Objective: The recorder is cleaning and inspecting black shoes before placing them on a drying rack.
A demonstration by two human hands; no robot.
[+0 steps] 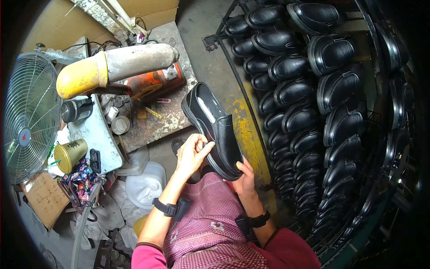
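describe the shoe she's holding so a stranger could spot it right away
Left of the tall rack of black shoes, over the pink checked apron, is a black slip-on shoe. It alone is off the rack, held between the left hand and right hand.

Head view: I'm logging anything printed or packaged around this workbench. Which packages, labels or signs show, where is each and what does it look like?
Cardboard piece: lower left below the fan, flat, brown, handwritten marks.
Fan badge: hub of the wire-cage fan, small round, red and white.
Cup: bench edge right of the fan, gold with dark print, lying tilted.
Wrappers: below the cup, crumpled, multicoloured.
Cardboard boxes: top edge, brown, plain.
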